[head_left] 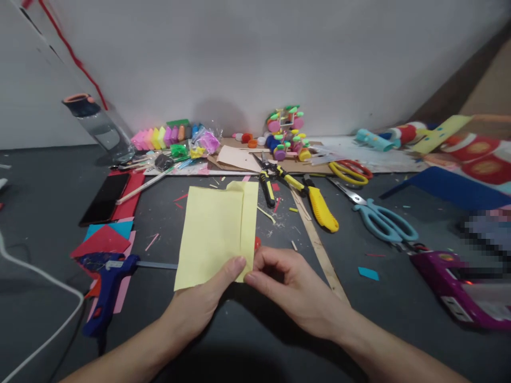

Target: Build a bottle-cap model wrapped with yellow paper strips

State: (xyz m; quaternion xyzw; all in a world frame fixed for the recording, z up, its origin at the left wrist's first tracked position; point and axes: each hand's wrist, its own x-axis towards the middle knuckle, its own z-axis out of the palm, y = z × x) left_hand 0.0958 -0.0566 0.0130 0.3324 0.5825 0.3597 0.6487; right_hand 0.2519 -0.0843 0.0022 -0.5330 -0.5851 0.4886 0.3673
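A pale yellow sheet of paper is held up in front of me, with a strip folded along its right side. My left hand grips it from below, thumb on the front near the lower right and fingers hidden behind. My right hand pinches the paper's bottom right corner between thumb and forefinger. Something small and red shows just beyond the right fingers; what it is I cannot make out.
Left lie a blue glue gun, a phone and a water bottle. Pliers, a yellow utility knife and blue-handled scissors lie beyond and right of the paper. A purple device sits far right. Paper scraps are scattered about.
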